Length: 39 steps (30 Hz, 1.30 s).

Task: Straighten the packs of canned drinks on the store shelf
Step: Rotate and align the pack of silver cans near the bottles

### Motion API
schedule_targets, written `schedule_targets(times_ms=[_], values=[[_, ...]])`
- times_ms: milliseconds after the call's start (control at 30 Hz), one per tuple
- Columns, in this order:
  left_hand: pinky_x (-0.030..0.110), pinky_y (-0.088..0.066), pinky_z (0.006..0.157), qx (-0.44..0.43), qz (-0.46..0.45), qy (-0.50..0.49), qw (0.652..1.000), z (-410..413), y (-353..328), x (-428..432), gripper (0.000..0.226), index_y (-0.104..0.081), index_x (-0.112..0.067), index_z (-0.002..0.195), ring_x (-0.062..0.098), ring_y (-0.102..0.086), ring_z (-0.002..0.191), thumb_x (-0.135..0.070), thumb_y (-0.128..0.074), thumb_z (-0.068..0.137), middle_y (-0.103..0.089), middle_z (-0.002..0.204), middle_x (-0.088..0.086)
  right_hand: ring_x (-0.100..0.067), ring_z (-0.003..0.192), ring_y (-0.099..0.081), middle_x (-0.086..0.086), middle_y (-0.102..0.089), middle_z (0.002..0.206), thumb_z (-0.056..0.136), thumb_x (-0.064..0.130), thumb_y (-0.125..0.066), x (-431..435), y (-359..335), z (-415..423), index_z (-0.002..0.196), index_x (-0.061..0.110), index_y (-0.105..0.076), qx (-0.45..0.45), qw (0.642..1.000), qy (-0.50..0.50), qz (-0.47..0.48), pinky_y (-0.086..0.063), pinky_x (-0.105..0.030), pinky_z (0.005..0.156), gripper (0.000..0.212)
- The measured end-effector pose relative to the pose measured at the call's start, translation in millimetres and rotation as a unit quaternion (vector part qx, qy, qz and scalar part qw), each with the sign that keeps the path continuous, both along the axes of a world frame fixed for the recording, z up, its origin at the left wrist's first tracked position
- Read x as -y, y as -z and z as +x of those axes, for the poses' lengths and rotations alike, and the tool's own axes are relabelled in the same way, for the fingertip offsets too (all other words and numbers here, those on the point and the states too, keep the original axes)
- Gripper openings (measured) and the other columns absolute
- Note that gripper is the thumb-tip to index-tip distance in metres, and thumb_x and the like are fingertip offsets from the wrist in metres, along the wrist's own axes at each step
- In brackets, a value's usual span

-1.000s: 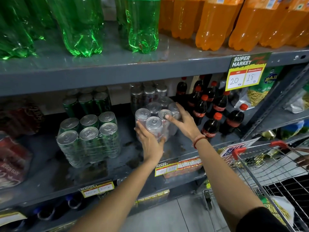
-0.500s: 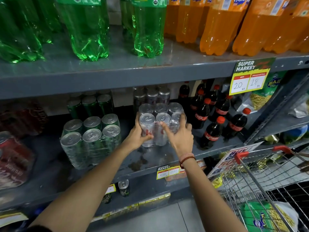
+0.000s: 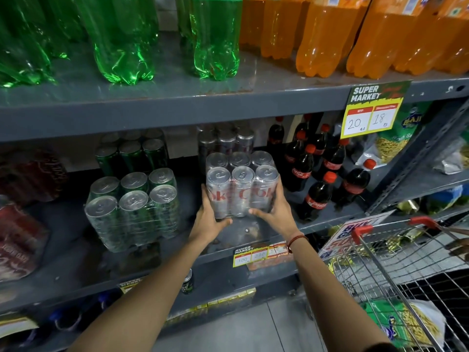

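A shrink-wrapped pack of silver cans (image 3: 241,184) with red lettering stands upright on the middle grey shelf (image 3: 256,235), its front facing me. My left hand (image 3: 209,222) grips its lower left corner and my right hand (image 3: 276,212) grips its lower right side. Behind it stands another pack of silver cans (image 3: 225,141). To the left sits a wrapped pack of green cans (image 3: 134,207), turned at a slight angle, with a further green pack (image 3: 132,153) behind.
Small cola bottles (image 3: 319,179) with red caps stand just right of the silver pack. Large green bottles (image 3: 121,39) and orange bottles (image 3: 330,34) fill the upper shelf. A wire shopping cart (image 3: 396,270) is at lower right. Red packs (image 3: 20,237) lie far left.
The silver pack has been turned so it faces squarely forward. Both hands slid from its top and sides down to its lower corners.
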<state>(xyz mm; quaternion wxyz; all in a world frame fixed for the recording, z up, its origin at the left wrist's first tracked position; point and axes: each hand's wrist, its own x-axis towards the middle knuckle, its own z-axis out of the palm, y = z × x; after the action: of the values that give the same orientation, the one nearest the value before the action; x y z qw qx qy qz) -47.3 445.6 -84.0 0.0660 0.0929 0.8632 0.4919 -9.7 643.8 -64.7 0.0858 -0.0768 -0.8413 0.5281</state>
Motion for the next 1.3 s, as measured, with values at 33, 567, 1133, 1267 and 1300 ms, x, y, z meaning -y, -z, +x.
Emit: schedule_targets(times_ms=[33, 567, 1133, 1267, 1300], values=[[0.045, -0.035, 0.108, -0.007, -0.011, -0.005, 1.0, 1.6, 1.1, -1.3, 0.126, 0.022, -0.028, 0.143, 0.031, -0.043, 0.13, -0.02, -0.08, 0.07, -0.039, 0.147, 0.014, -0.017, 0.135, -0.042, -0.004, -0.041, 0.15, 0.065, 0.022, -0.088, -2.4, 1.6, -2.0, 0.153, 0.025, -0.002, 0.007, 1.0, -0.004, -0.001, -0.034, -0.039, 0.113, 0.122], [0.048, -0.047, 0.08, -0.127, -0.117, -0.065, 0.983, 35.3, 12.3, -3.8, 0.095, 0.013, -0.017, 0.146, 0.044, -0.06, 0.097, -0.023, -0.061, 0.087, -0.059, 0.118, 0.027, -0.029, 0.119, -0.058, -0.013, -0.062, 0.128, 0.066, 0.013, -0.086, -15.9, 21.8, 5.7, 0.151, 0.032, -0.006, -0.002, 0.997, 0.034, 0.072, -0.044, -0.048, 0.104, 0.118], [0.048, -0.028, 0.112, -0.181, -0.13, -0.1, 0.97, 81.6, 20.6, -15.9, 0.092, 0.005, -0.02, 0.142, 0.035, -0.065, 0.074, -0.022, -0.066, 0.083, -0.069, 0.078, 0.019, -0.014, 0.115, -0.058, 0.011, -0.059, 0.115, 0.064, 0.012, -0.087, -35.2, 26.2, 28.9, 0.148, 0.043, -0.007, 0.016, 0.999, -0.01, 0.033, -0.047, -0.047, 0.102, 0.12], [0.048, -0.028, 0.113, -0.187, -0.147, -0.097, 0.966, 83.4, 20.8, -16.0, 0.098, 0.006, -0.024, 0.141, 0.034, -0.066, 0.073, -0.015, -0.07, 0.08, -0.07, 0.079, 0.019, -0.02, 0.117, -0.058, -0.005, -0.062, 0.124, 0.064, 0.012, -0.087, -34.5, 26.1, 31.9, 0.15, 0.039, -0.005, 0.012, 0.999, -0.011, 0.051, -0.047, -0.047, 0.103, 0.121], [0.048, -0.028, 0.113, -0.189, -0.146, -0.097, 0.966, 84.3, 20.7, -15.9, 0.099, 0.005, -0.025, 0.141, 0.034, -0.066, 0.073, -0.014, -0.071, 0.078, -0.07, 0.079, 0.018, -0.017, 0.115, -0.058, -0.002, -0.062, 0.122, 0.064, 0.01, -0.087, -34.6, 26.6, 33.1, 0.149, 0.039, -0.006, 0.013, 0.999, -0.008, 0.05, -0.047, -0.047, 0.102, 0.122]])
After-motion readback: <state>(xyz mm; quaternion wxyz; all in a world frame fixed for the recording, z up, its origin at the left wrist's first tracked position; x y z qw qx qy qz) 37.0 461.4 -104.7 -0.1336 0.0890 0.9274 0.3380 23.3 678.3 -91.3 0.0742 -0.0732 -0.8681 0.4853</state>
